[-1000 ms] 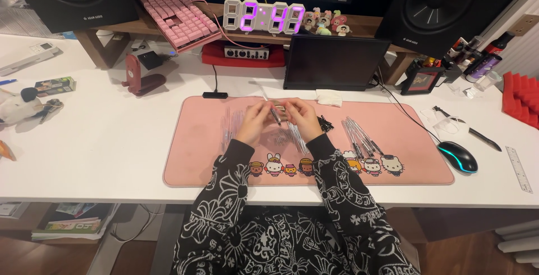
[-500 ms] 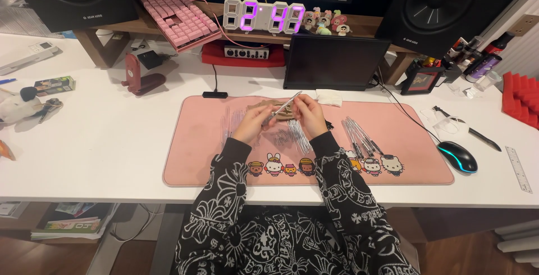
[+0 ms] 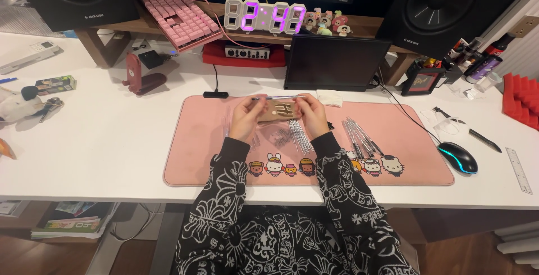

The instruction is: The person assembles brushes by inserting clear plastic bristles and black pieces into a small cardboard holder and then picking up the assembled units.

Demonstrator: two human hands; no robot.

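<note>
We hold a small tan card (image 3: 276, 111) in a clear sleeve above the pink desk mat (image 3: 196, 140), near its far edge. Our left hand (image 3: 246, 119) and right hand (image 3: 311, 115) pinch its ends with closed fingers. Clear sleeves (image 3: 359, 137) lie on the mat, right of the card.

Even, fairly bright indoor light falls from above; the white desk (image 3: 101, 140) reads clean without blown-out glare. Shadows are soft and short, pooling just under the left hand (image 3: 246, 119) and right hand (image 3: 311, 115). Beyond the hands, the digital clock (image 3: 265, 16) glows purple and slightly blooms; right of the right hand, the mouse (image 3: 457, 157) shows a thin cyan glow. Wide-angle distortion bends the desk edges outward. Clear sleeves near the hands are faint, perhaps slightly blurred.
</note>
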